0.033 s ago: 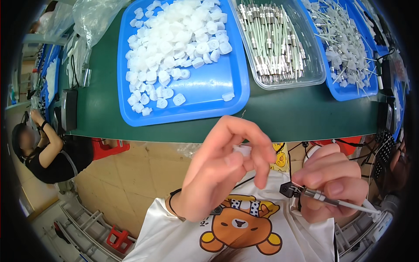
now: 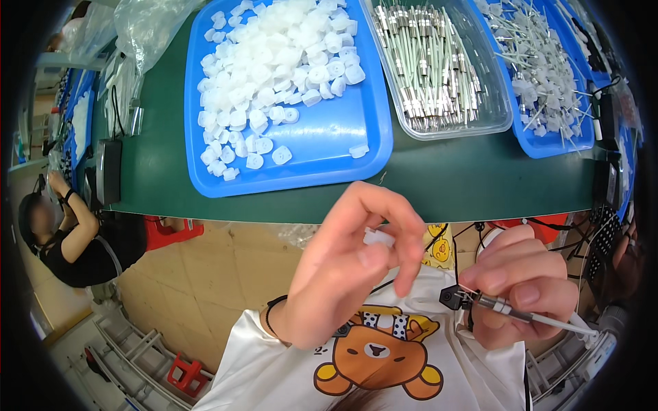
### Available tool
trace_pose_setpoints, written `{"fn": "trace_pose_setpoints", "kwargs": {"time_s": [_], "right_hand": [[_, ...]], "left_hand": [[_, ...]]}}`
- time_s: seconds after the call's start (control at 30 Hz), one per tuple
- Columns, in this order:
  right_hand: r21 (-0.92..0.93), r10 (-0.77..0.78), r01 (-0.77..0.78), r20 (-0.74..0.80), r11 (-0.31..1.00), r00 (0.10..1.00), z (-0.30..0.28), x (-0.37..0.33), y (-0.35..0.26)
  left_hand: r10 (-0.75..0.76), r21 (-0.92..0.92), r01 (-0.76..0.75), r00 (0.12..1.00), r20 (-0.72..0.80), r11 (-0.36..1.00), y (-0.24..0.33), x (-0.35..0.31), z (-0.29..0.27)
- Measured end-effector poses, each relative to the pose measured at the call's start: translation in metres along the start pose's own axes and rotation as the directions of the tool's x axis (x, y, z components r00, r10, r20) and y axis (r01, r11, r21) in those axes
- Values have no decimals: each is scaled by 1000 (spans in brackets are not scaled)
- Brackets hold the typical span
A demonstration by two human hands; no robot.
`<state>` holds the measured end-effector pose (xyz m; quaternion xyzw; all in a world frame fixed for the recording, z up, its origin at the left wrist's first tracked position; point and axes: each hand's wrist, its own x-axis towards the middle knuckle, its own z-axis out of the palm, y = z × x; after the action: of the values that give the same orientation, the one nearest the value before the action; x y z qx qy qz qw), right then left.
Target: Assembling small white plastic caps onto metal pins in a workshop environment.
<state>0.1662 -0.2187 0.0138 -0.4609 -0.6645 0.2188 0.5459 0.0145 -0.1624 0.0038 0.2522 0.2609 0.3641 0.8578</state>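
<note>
In front of my chest, my left hand [image 2: 329,284] is closed with curled fingers on a small translucent white plastic cap [image 2: 377,237]. My right hand [image 2: 517,277], to the right, grips a thin metal-ended cable [image 2: 495,305] with a pale lead [image 2: 558,323]. Fine bare wires show at its left end, beside a small black angular piece [image 2: 449,297]; whether that is joined to it I cannot tell. The two hands are apart. Beyond them on the green table, a blue tray [image 2: 336,161] holds a heap of similar white caps.
Behind the tray's right side, a clear plastic box [image 2: 445,134] holds many metal-ended pale leads. Another blue tray [image 2: 548,147] at far right holds leads with white caps on. Clear bags [image 2: 147,31] lie at back left. A person [image 2: 75,233] sits at left near a red stool [image 2: 164,233].
My left hand has shifted slightly, and the white cap in its fingers has tilted a little. My right hand stays put.
</note>
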Motion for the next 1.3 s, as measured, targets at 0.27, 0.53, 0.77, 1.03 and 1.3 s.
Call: {"fn": "trace_pose_setpoints", "kwargs": {"time_s": [0.27,0.53,0.77,1.03,1.3], "right_hand": [[259,32,-40,36,965,999,-6,-4,-3],[222,13,-25,57,975,998,-6,-5,-1],[193,2,-4,10,981,1000,-3,-7,1],[258,-1,37,-137,966,991,9,-11,4],[260,3,150,-509,954,861,46,-5,8]], "left_hand": [[2,222,-34,990,143,974,4,-4,10],[32,212,-70,984,177,975,-1,-2,5],[41,183,-76,981,187,980,-5,0,4],[12,-30,-6,978,206,1000,-12,-4,8],[-39,-248,108,962,270,963,-17,-6,9]]}}
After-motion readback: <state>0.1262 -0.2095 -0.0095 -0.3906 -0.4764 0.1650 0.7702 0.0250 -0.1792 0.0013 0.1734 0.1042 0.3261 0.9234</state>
